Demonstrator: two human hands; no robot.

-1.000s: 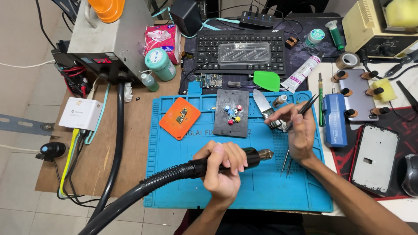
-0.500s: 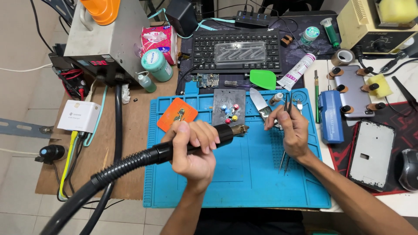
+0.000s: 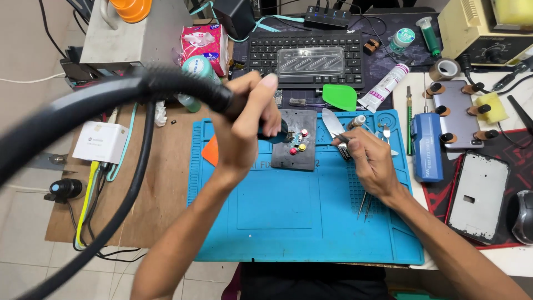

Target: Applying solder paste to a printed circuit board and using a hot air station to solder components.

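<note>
My left hand (image 3: 244,128) is closed around the handle of a hot-air tool on a thick black hose (image 3: 83,111). Its nozzle end points down at a small dark holder plate (image 3: 297,147) with coloured knobs, which lies at the back of the blue work mat (image 3: 288,222). My right hand (image 3: 372,161) rests on the mat just right of the plate. It grips thin metal tweezers (image 3: 363,205) whose tips reach toward the plate's right edge. What sits on the plate under the nozzle is partly hidden by my left hand.
Behind the mat are a black keyboard (image 3: 305,53), a green pick (image 3: 340,97), a white tube (image 3: 383,86) and a pink tissue pack (image 3: 202,41). To the right lie a blue case (image 3: 426,147), a clamped phone (image 3: 458,114), a phone frame (image 3: 478,194) and a mouse (image 3: 523,216). A white adapter (image 3: 100,141) with cables sits left.
My left hand has lifted the hose tool from the mat's front and carried it forward over the holder plate. My right hand stays beside the plate with the tweezers.
</note>
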